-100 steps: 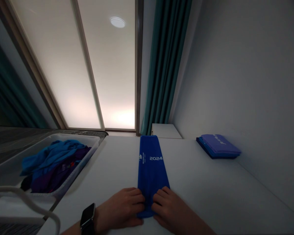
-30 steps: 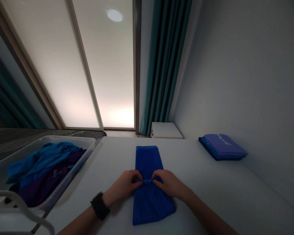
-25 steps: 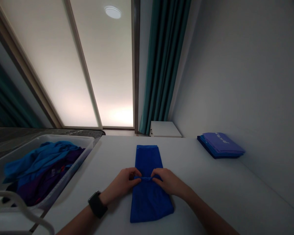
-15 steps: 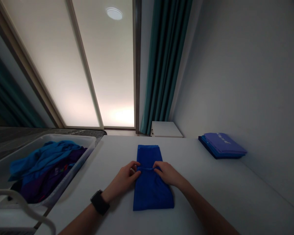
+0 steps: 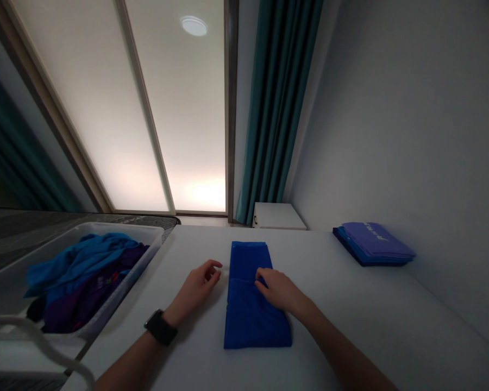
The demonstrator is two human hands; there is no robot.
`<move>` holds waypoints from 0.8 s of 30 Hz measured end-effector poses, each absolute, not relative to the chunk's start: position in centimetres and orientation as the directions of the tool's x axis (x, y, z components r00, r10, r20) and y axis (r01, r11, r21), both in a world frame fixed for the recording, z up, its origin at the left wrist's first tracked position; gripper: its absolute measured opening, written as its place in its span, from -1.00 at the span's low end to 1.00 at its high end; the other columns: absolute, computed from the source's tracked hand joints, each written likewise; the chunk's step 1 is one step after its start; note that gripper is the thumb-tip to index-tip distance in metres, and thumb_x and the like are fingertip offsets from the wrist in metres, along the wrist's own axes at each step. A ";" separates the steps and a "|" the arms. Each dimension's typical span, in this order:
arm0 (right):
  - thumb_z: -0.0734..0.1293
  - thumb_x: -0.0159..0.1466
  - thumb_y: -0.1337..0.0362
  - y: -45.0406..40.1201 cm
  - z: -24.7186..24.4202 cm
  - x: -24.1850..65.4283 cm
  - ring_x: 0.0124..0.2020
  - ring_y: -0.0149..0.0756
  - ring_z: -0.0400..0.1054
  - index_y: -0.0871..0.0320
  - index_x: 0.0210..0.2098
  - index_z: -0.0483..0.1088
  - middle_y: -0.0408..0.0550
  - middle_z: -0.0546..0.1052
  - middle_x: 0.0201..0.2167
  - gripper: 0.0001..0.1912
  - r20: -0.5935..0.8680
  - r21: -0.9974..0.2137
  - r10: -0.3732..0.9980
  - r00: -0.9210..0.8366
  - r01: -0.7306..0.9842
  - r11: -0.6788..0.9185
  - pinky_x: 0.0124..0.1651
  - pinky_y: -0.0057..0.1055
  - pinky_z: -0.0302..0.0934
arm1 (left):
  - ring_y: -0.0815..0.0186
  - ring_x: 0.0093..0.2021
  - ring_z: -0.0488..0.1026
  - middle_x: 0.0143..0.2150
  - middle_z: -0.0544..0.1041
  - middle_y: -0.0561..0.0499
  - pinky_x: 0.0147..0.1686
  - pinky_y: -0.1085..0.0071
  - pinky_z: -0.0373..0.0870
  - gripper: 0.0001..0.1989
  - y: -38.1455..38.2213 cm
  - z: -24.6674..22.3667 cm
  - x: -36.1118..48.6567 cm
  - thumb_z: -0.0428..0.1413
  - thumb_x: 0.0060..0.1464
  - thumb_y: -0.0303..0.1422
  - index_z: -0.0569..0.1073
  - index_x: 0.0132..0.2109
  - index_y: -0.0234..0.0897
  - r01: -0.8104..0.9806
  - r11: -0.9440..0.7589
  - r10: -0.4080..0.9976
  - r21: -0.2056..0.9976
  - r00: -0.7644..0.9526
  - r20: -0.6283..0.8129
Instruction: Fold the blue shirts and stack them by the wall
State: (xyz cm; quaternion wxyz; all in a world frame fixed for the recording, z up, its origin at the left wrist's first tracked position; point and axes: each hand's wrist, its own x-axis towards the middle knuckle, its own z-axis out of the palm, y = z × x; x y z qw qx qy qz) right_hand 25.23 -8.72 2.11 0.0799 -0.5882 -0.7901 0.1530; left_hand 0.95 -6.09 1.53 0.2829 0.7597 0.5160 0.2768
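Observation:
A blue cloth (image 5: 252, 320), folded into a long strip, lies flat on the white table (image 5: 309, 353) with a crease across its middle. My left hand (image 5: 198, 285), with a dark watch (image 5: 160, 327) on the wrist, is off the cloth's left side; its fingers are curved and apart, with nothing between them. On the cloth's right edge, near the crease, rests my right hand (image 5: 279, 290). Its thumb and index finger are bent toward each other at the fabric; whether they pinch any of it is hard to tell.
At the left stands a translucent bin (image 5: 146, 233) with crumpled blue and purple clothes (image 5: 81, 260). A stack of folded cloths (image 5: 372, 244), purple on top, lies at the back right by the wall. A pale curved bar (image 5: 41, 339) crosses the lower left.
My left hand has let go of the cloth and moved left, away from its edge. The crease lies flatter. My right hand has stayed nearly in place. The view has shifted slightly.

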 end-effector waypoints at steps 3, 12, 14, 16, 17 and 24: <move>0.18 0.37 0.21 -9.0 3.0 24.4 -0.25 -0.22 0.43 0.14 -0.20 0.38 -0.01 0.54 -0.25 -0.81 -0.044 -0.169 0.955 -0.292 0.945 0.281 -0.23 -0.39 0.12 | 0.25 -0.38 0.44 -0.38 0.52 -0.01 -0.34 0.37 0.31 -0.68 -6.1 1.4 1.0 -0.09 0.20 -0.21 0.47 -0.11 -0.26 0.672 -0.352 0.926 0.652 0.353 0.136; 0.06 0.43 0.33 -8.5 1.4 23.8 -0.24 -0.23 0.45 0.16 -0.16 0.32 0.00 0.54 -0.18 -0.78 0.004 -0.056 0.946 -0.324 0.945 0.323 -0.21 -0.38 0.14 | 0.22 -0.23 0.49 -0.25 0.59 -0.05 -0.19 0.38 0.34 -0.68 -5.7 0.1 1.7 -0.08 0.19 -0.31 0.55 -0.13 -0.24 0.604 -0.399 0.896 0.690 0.418 0.152; 0.05 0.43 0.34 -8.3 1.0 23.9 -0.24 -0.21 0.45 0.16 -0.18 0.31 0.00 0.54 -0.19 -0.77 0.005 -0.059 0.941 -0.337 0.940 0.337 -0.21 -0.37 0.14 | 0.24 -0.29 0.50 -0.31 0.59 -0.03 -0.24 0.40 0.35 -0.66 -5.3 0.1 1.7 -0.10 0.21 -0.30 0.55 -0.11 -0.27 0.584 -0.341 0.906 0.737 0.415 0.090; 0.05 0.43 0.33 -8.2 0.9 24.1 -0.24 -0.20 0.45 0.15 -0.18 0.30 0.01 0.55 -0.21 -0.78 0.001 -0.076 0.937 -0.349 0.934 0.348 -0.22 -0.37 0.14 | 0.24 -0.32 0.50 -0.34 0.58 -0.02 -0.27 0.40 0.34 -0.64 -5.2 0.1 1.8 -0.12 0.22 -0.27 0.54 -0.11 -0.27 0.582 -0.315 0.909 0.750 0.413 0.061; 0.05 0.43 0.33 -8.1 0.9 24.2 -0.25 -0.20 0.45 0.15 -0.18 0.30 0.01 0.55 -0.21 -0.79 -0.002 -0.085 0.935 -0.354 0.932 0.352 -0.23 -0.37 0.13 | 0.24 -0.30 0.50 -0.31 0.59 -0.02 -0.26 0.40 0.33 -0.64 -5.3 0.2 2.0 -0.11 0.23 -0.26 0.55 -0.12 -0.26 0.589 -0.327 0.907 0.739 0.415 0.070; 0.08 0.43 0.28 -8.1 1.0 24.2 -0.25 -0.21 0.44 0.11 -0.17 0.27 -0.01 0.54 -0.22 -0.84 0.021 -0.154 0.930 -0.367 0.918 0.365 -0.23 -0.37 0.14 | 0.20 -0.23 0.45 -0.31 0.57 0.02 -0.14 0.31 0.23 -0.75 -6.3 0.8 3.2 -0.01 0.19 -0.22 0.54 -0.20 -0.17 0.698 -0.401 0.901 0.593 0.418 0.117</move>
